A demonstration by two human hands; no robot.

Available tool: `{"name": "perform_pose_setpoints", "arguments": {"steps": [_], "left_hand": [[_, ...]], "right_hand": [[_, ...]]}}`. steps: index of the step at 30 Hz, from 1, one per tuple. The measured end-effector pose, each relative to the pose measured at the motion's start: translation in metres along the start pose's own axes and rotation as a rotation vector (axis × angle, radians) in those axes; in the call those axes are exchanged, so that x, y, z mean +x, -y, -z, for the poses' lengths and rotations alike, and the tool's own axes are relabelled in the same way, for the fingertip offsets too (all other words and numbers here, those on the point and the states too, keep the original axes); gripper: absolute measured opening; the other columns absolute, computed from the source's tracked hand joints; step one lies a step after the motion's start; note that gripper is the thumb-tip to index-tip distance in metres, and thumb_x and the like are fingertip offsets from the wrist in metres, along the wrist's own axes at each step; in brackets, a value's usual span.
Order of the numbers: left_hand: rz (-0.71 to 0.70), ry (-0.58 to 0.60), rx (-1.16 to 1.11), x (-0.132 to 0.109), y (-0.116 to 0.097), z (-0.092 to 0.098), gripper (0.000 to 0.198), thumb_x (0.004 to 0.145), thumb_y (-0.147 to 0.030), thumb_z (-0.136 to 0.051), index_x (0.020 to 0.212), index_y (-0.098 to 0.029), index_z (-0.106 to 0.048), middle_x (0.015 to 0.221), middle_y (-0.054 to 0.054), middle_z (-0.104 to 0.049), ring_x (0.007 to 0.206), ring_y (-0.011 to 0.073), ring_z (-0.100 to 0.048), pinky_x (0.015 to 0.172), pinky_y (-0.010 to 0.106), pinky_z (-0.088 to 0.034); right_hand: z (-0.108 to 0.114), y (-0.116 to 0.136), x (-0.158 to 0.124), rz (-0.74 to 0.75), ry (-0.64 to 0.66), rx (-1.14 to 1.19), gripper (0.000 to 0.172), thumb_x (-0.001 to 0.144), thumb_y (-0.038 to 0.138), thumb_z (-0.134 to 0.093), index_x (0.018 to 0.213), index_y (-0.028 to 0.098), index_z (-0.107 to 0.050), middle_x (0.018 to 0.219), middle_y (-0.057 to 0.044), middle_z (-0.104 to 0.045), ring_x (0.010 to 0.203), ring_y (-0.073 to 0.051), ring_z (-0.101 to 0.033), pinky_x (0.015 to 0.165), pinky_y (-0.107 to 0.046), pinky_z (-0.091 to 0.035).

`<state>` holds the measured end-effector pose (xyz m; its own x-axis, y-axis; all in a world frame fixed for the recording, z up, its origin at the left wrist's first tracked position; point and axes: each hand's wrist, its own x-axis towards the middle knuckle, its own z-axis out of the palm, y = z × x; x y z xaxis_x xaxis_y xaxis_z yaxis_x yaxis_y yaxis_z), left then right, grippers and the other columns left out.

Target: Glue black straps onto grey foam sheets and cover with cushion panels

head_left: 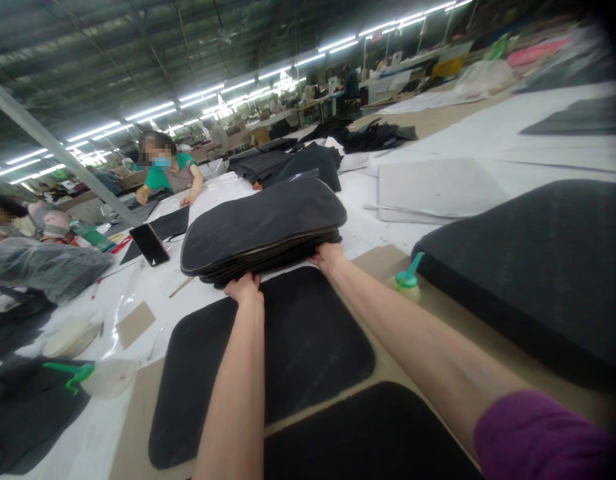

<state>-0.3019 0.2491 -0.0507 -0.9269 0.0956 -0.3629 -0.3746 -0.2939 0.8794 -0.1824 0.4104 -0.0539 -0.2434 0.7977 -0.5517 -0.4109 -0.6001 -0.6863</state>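
Observation:
A stack of black rounded fabric panels (263,227) lies on the long white worktable (368,207) ahead of me. My left hand (244,288) grips the near edge of the stack at its left, fingers tucked underneath. My right hand (327,255) holds the same near edge further right, fingers also curled under the panels. Both arms reach straight forward over a single black panel (298,347) lying flat on brown cardboard (138,413). Another black panel (368,433) lies nearest to me.
A thick black foam stack (538,267) sits at the right, with a green-capped bottle (407,280) beside it. A phone (149,244) lies left of the panels. A second green-nozzled bottle (95,377) lies at lower left. A seated person in green (168,175) works across the table. Dark fabric piles (298,163) lie beyond.

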Motion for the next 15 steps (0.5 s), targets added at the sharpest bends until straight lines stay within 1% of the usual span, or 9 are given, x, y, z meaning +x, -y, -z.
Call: {"name": "perform_pose_setpoints", "arguments": {"steps": [3, 7, 9, 15], "left_hand": [[-0.030, -0.022, 0.014, 0.002, 0.000, -0.003, 0.037, 0.094, -0.034, -0.063, 0.126, -0.017, -0.057, 0.123, 0.009, -0.062, 0.102, 0.0214, -0.065, 0.083, 0.041, -0.058], [-0.040, -0.024, 0.037, 0.005, -0.001, -0.004, 0.037, 0.094, -0.034, -0.063, 0.126, -0.017, -0.057, 0.123, 0.009, -0.062, 0.101, 0.0211, -0.065, 0.083, 0.041, -0.058], [-0.036, -0.019, 0.046, 0.008, -0.001, -0.006, 0.037, 0.094, -0.034, -0.063, 0.126, -0.017, -0.057, 0.123, 0.009, -0.062, 0.101, 0.0212, -0.065, 0.083, 0.041, -0.058], [-0.027, 0.014, 0.045, 0.024, -0.001, -0.018, 0.036, 0.094, -0.034, -0.062, 0.125, -0.017, -0.058, 0.121, 0.009, -0.062, 0.098, 0.0202, -0.065, 0.081, 0.039, -0.059]], "right_hand": [[-0.001, -0.002, 0.000, 0.025, -0.018, 0.004, 0.029, 0.097, 0.033, -0.061, 0.120, 0.016, -0.060, 0.110, -0.006, -0.065, 0.086, -0.016, -0.066, 0.071, -0.033, -0.059], [-0.003, -0.004, 0.005, 0.054, -0.030, 0.014, 0.025, 0.097, 0.030, -0.061, 0.117, 0.015, -0.060, 0.102, -0.004, -0.065, 0.078, -0.013, -0.064, 0.064, -0.028, -0.057], [-0.005, -0.004, 0.008, 0.063, -0.028, 0.018, 0.025, 0.097, 0.030, -0.061, 0.118, 0.015, -0.060, 0.104, -0.005, -0.065, 0.079, -0.014, -0.065, 0.065, -0.029, -0.058], [-0.016, 0.000, 0.018, 0.071, -0.018, 0.022, 0.030, 0.097, 0.033, -0.061, 0.122, 0.016, -0.060, 0.115, -0.008, -0.064, 0.091, -0.018, -0.066, 0.076, -0.035, -0.059]]}}
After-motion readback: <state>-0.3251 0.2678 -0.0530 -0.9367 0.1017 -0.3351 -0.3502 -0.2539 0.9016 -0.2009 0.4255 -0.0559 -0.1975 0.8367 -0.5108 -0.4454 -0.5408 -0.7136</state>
